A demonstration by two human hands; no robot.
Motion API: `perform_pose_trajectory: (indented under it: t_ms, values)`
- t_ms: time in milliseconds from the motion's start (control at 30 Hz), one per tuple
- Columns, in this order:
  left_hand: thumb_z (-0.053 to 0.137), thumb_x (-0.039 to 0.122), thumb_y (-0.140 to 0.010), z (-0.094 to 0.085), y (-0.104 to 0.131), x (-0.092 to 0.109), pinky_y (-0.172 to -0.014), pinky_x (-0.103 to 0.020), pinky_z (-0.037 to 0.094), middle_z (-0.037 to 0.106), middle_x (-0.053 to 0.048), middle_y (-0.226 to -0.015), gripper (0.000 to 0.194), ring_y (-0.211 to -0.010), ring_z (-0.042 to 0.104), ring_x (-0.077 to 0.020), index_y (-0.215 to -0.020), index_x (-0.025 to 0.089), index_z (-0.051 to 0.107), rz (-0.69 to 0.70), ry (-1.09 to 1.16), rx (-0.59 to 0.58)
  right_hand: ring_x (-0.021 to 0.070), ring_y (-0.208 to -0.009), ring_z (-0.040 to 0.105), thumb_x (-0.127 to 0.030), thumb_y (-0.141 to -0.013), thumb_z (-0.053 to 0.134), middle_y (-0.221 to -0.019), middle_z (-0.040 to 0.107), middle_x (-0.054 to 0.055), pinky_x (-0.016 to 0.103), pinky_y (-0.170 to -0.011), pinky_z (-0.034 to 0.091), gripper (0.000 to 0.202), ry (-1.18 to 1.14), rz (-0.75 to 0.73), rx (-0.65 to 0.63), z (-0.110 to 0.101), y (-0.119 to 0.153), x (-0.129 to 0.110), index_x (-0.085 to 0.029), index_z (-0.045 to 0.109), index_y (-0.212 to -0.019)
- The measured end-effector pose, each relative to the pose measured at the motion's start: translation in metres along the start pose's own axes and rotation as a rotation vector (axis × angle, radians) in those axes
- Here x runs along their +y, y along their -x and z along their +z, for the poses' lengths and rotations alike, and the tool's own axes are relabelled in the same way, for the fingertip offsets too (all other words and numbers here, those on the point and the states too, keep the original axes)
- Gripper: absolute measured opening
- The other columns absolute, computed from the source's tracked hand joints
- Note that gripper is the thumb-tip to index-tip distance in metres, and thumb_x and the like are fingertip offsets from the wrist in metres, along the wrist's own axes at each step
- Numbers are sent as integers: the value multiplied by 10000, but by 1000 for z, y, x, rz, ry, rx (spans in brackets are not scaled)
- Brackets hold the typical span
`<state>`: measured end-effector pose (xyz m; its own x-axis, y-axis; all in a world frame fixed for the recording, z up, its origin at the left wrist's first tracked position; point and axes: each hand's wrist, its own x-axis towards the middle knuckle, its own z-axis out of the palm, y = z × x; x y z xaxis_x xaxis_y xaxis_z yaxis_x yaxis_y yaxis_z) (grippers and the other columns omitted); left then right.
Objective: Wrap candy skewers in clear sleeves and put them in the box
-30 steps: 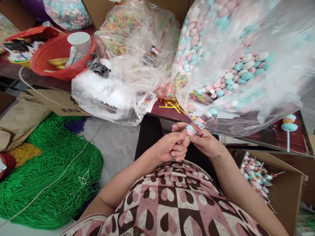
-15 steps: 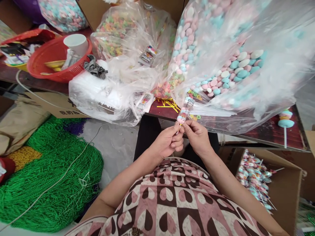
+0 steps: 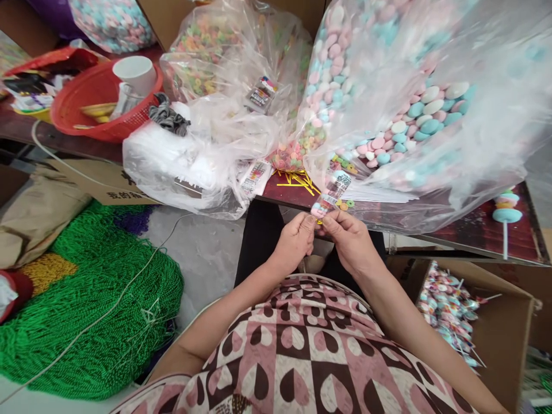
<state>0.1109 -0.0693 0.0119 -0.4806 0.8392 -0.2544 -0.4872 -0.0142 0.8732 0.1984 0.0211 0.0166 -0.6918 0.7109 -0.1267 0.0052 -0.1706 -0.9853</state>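
Observation:
A wrapped marshmallow candy stick (image 3: 330, 194), in a clear printed bag, tilts up and away from me at the table's front edge. My left hand (image 3: 295, 241) is closed round its lower end, thumb and fingers pinched at the bag's neck; the stick is mostly hidden. A gold twist tie (image 3: 319, 222) shows at that neck. Against it, from the right, the thumb and forefinger of my right hand (image 3: 351, 240) are pressed together. Loose gold twist ties (image 3: 299, 183) lie on the table just beyond my left hand.
Big clear bags of pastel marshmallows (image 3: 425, 118) and gummy rings (image 3: 207, 52) cover the table. A bare candy skewer (image 3: 506, 214) sticks out over the right edge. Below it, a carton (image 3: 502, 322) holds several wrapped ones. Green bead strings (image 3: 99, 310) heap at left, near a red basket (image 3: 101, 129).
My left fingers have closed in higher, at the bag's neck, and my right thumb has come in against the tie. The wrapped candy stick leans slightly more to the right.

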Motion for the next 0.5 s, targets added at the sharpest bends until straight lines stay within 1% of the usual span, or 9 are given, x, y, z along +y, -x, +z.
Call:
perform_pose_trajectory:
  t_ms: [67, 133, 233, 367, 433, 500]
  values:
    - [595, 552, -828, 2, 2, 4, -379, -176, 303, 305, 121, -469, 392, -345, 249, -29, -766, 184, 474, -57, 116, -38, 122, -603, 532, -451, -707, 756, -661, 600, -10, 268, -621, 452, 288, -147, 113, -44, -1, 0, -2, -201, 616, -673]
    - [600, 546, -826, 3, 3, 8, -378, -174, 296, 271, 127, -460, 390, -343, 223, -29, -765, 185, 466, -138, 194, -76, 115, -603, 529, -453, -668, 788, -677, 607, -6, 262, -618, 452, 302, -204, 173, -69, -2, -1, -3, -196, 630, -671]
    - [600, 570, -815, 3, 3, 12, -375, -168, 284, 274, 127, -468, 406, -344, 225, -28, -778, 189, 463, -189, 180, -110, 123, -629, 536, -456, -690, 774, -677, 602, -4, 267, -636, 453, 290, -141, 140, -53, -4, 0, -3, -196, 644, -682]
    - [627, 534, -805, -4, 1, 10, -388, -168, 300, 342, 126, -489, 368, -353, 269, -32, -848, 201, 477, -124, -6, -115, 127, -630, 522, -467, -732, 734, -661, 585, -13, 274, -640, 446, 287, 9, 34, -1, -7, 3, -3, -199, 638, -696]
    - [577, 515, -844, -7, 0, 8, -420, -179, 339, 379, 119, -496, 326, -373, 334, -46, -917, 206, 505, -77, -158, -130, 124, -631, 520, -449, -740, 730, -654, 581, -18, 272, -651, 443, 272, 36, -2, 13, -8, 4, -6, -198, 636, -691]
    - [520, 503, -877, -9, 0, 7, -454, -186, 359, 413, 103, -507, 304, -407, 396, -56, -931, 205, 525, -32, -322, -122, 122, -641, 525, -422, -754, 726, -654, 583, -21, 271, -670, 442, 250, 37, -27, 14, -9, 5, -9, -198, 638, -687]
